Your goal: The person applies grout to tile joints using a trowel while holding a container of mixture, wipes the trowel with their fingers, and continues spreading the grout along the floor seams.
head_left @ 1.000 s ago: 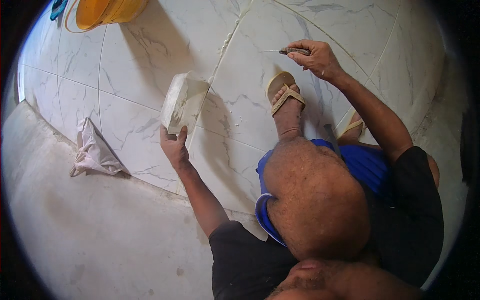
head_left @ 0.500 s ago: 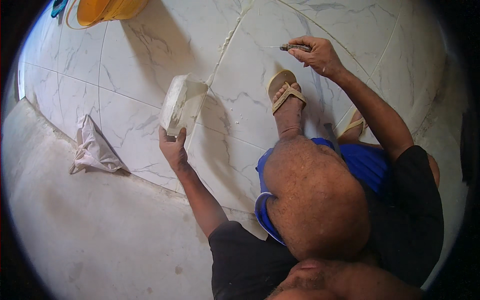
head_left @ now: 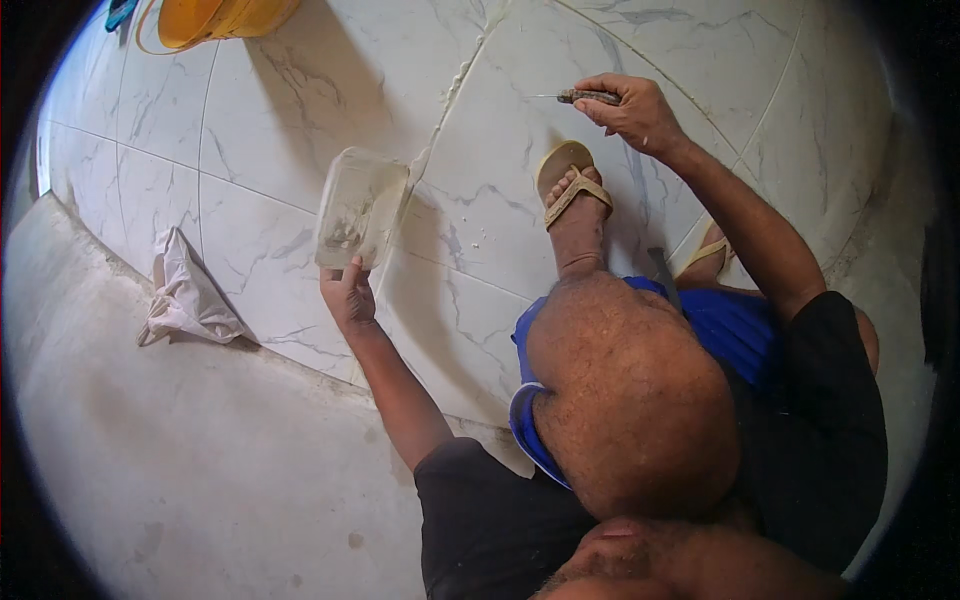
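My left hand [head_left: 348, 295] grips the near edge of a clear plastic tub [head_left: 375, 200], thumb inside the rim and fingers outside. The tub is held above the floor, its open side turned up toward me, with whitish residue on its inner walls. Off to the right, my right hand [head_left: 635, 112] is closed round the dark handle of a thin-bladed tool [head_left: 590, 97], its blade pointing left over the tiles. A line of white paste [head_left: 450, 95] runs along the tile joint beyond the tub, and a few white crumbs lie near my sandalled foot [head_left: 570, 185].
White marble-patterned tiles [head_left: 270, 130] end at a rough concrete strip [head_left: 230, 450] on the near left. A crumpled white cloth [head_left: 190, 300] lies across that edge. At the far left stands a yellow bucket [head_left: 225, 20], with a blue thing [head_left: 118, 12] beside it.
My left hand has tipped the tub, so its inside now faces up toward me more than its side. My right hand and the tool have hardly moved.
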A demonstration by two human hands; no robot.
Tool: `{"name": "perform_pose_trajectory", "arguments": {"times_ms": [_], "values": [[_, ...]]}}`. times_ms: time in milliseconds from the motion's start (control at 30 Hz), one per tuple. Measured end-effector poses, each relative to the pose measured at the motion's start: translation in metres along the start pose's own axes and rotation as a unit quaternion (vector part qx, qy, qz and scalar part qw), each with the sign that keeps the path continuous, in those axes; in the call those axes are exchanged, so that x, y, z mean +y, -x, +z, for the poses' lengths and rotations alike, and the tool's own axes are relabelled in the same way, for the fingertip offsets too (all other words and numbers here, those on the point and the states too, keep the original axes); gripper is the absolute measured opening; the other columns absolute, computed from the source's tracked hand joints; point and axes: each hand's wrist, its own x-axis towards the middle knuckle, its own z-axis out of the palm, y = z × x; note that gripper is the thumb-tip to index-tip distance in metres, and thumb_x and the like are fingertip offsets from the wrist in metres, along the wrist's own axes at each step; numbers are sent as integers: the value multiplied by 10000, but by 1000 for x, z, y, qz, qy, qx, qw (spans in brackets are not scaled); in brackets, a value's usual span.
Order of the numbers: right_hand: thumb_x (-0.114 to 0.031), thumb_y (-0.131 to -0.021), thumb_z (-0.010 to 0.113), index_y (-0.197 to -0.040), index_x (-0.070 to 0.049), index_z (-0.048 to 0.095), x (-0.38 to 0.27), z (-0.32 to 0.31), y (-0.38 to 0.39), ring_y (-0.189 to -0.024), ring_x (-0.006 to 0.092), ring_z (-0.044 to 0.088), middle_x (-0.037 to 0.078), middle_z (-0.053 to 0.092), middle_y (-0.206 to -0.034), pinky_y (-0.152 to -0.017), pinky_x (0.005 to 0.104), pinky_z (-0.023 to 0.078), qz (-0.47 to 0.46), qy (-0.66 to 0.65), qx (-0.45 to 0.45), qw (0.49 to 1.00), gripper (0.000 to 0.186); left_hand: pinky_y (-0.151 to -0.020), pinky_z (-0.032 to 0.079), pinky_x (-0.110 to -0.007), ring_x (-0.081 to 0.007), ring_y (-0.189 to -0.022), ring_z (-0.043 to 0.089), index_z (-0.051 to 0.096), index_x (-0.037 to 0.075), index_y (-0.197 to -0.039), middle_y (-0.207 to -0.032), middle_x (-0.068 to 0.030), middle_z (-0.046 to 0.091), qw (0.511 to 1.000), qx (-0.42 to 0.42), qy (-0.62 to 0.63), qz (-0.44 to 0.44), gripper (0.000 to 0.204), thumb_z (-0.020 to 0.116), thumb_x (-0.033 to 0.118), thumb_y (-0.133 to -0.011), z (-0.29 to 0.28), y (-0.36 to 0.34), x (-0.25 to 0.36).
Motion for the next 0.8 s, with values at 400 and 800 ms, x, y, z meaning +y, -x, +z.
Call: {"name": "perform_pose_trajectory", "arguments": {"times_ms": [400, 800], "values": [[-95, -920, 733, -1170, 0, 704, -29, 32, -3, -955, 198, 733, 110, 744, -1055, -843, 313, 594, -173, 66, -117, 976, 269, -908, 616, -439, -314, -1123, 668, 506, -69, -1325, -1290, -189, 606, 985, 152, 76, -13, 491, 609, 313, -1035, 3, -95, 1], [-33, -851, 734, -1125, -71, 698, -54, 118, -67, -1053, 326, 695, 123, 690, -1214, -893, 385, 586, -427, 272, -163, 847, 279, -963, 567, -457, -368, -1223, 604, 514, -94, -1368, -1402, -274, 536, 885, 400, -155, 180, 516, 568, 317, -1060, 24, -33, -21]]}}
